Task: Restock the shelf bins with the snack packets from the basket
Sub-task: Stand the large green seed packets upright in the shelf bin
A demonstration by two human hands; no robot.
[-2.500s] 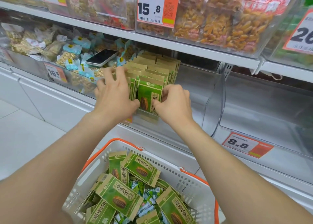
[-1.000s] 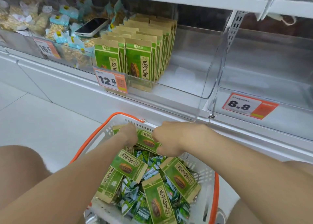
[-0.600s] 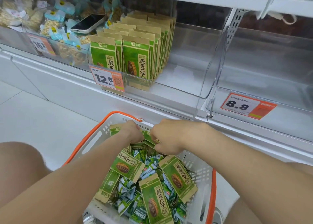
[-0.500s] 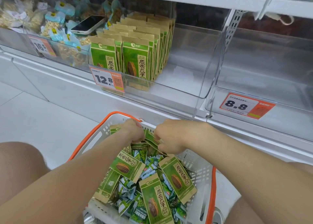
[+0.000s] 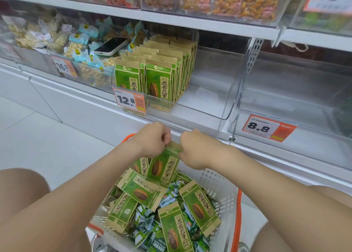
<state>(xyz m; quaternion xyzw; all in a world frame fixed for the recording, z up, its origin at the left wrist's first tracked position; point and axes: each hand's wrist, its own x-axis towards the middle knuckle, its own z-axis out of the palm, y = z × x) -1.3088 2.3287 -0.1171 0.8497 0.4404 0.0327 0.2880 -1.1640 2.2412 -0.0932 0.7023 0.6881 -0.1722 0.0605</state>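
Above the basket [image 5: 217, 183], your left hand [image 5: 152, 139] and right hand [image 5: 196, 149] now pinch the top of a green packet [image 5: 163, 168], raised from the pile they were digging in, ready for the half-filled bin [image 5: 205, 99]

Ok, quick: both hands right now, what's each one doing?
Left hand: pinching the top of a green sunflower-seed packet above the basket.
Right hand: pinching the same packet's other top corner.
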